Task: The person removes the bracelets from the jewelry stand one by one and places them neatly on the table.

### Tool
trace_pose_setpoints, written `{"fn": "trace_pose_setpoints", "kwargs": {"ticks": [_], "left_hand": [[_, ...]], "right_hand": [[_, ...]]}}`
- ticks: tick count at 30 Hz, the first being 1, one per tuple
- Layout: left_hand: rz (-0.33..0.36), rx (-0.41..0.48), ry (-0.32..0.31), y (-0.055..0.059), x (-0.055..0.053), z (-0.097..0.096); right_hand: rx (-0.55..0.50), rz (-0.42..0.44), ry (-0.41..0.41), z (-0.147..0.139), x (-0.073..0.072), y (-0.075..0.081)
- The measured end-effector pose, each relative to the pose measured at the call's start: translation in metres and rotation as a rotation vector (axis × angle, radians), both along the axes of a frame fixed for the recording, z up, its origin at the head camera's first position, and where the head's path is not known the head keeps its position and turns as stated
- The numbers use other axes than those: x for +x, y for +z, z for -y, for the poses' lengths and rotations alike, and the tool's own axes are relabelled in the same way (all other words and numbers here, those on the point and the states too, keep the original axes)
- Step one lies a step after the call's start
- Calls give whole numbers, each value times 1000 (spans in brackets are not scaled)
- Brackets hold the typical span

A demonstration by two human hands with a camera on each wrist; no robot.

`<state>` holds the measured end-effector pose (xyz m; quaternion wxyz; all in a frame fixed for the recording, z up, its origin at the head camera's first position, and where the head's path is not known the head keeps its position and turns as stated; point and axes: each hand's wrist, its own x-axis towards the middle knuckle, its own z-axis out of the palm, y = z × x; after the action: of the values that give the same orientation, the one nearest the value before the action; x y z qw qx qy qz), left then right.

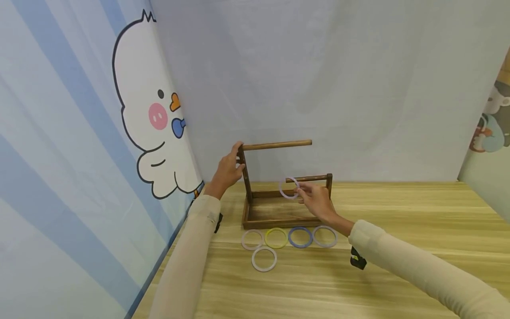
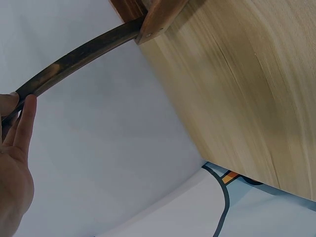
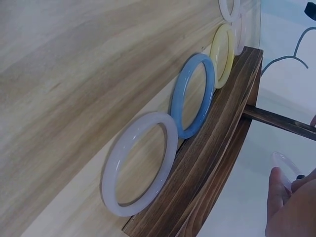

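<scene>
A dark wooden stand [image 1: 271, 222] has a tall left post with an upper rod [image 1: 279, 145] and a short right post with a lower rod [image 1: 311, 178]. My left hand [image 1: 229, 170] grips the left post [image 2: 79, 57] near its top. The fingers of my right hand [image 1: 316, 201] pinch a pale purple bangle [image 1: 280, 191] at the lower rod's free end. That rod end shows within the bangle's outline; I cannot tell whether it passes through. The right wrist view shows only part of this hand and the held bangle [image 3: 282, 157].
In front of the stand lie a pink bangle [image 1: 242, 241], a yellow bangle [image 1: 276, 247], a blue bangle [image 1: 300, 246] and a pale lavender bangle [image 3: 111, 173]. A white bangle [image 1: 264, 270] lies nearer. Behind the wooden table [image 1: 398, 266] hangs a pale curtain [image 1: 318, 79].
</scene>
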<state>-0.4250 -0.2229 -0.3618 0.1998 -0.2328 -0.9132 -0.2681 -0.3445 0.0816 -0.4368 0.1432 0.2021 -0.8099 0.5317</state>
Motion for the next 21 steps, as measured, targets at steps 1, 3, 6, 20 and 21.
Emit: {"fn": "trace_pose_setpoints", "kwargs": {"ticks": [1, 3, 6, 20, 21], "left_hand": [[0, 0, -1, 0, 0, 0], [-3, -1, -4, -1, 0, 0], [-7, 1, -9, -1, 0, 1], [-15, 1, -9, -1, -1, 1], [-14, 2, -10, -1, -1, 1]], "right_hand": [[2, -4, 2, 1, 0, 0], [2, -12, 2, 2, 0, 0], [-9, -12, 0, 5, 0, 0], [-59, 38, 36, 11, -2, 2], [-56, 37, 36, 11, -2, 3]]}}
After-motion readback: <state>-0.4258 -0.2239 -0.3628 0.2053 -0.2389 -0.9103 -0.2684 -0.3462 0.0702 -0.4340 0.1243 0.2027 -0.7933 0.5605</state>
